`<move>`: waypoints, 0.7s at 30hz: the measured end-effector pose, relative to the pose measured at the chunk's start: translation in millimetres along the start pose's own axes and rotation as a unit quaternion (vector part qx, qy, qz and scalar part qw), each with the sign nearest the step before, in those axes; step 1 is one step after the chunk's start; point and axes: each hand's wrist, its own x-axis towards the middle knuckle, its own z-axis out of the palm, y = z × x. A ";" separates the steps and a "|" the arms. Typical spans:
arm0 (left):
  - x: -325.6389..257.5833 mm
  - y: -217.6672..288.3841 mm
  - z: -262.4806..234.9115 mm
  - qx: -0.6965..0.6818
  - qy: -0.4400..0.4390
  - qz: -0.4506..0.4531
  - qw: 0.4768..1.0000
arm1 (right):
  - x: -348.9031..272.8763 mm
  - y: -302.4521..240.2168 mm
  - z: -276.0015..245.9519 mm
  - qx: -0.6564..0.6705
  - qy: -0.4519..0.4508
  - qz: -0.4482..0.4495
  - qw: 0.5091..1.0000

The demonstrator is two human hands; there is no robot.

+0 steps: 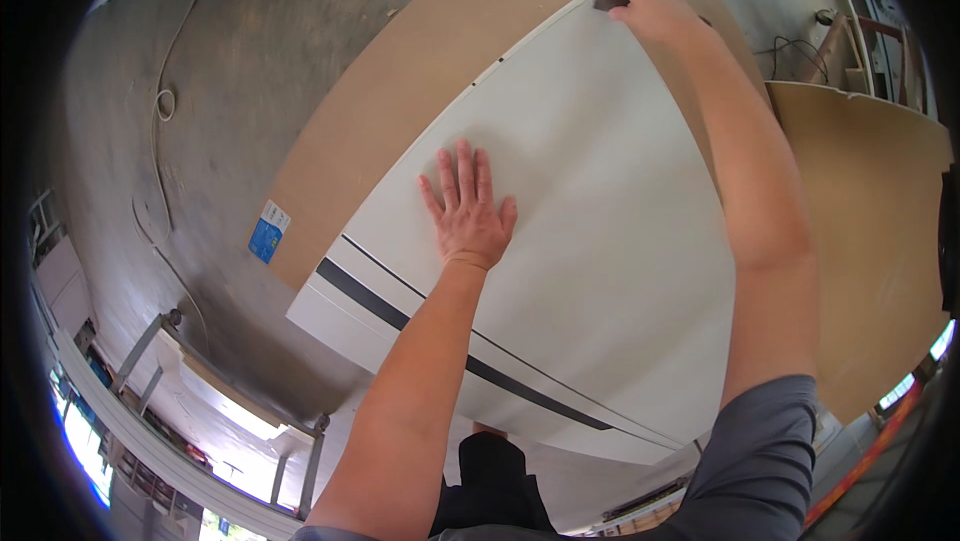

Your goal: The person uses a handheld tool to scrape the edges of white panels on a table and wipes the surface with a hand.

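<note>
Head view: left hand (467, 213) lies open, flat on the white panel (600, 241); right hand (650, 9) grips a dark block (609, 0) at its far corner.

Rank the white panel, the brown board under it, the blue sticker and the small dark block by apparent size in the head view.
1. White panel; the partly covered brown board may be larger.
2. Blue sticker.
3. Small dark block.

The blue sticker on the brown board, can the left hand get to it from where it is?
Probably yes. The left hand lies flat on the white panel, and the blue sticker sits to its left on the brown board, with nothing lying between them.
</note>
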 end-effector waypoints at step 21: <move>-0.1 -0.6 3.0 -0.011 -0.020 -0.013 1.000 | -1.8 -82.7 20.3 -0.137 -0.083 -0.222 0.962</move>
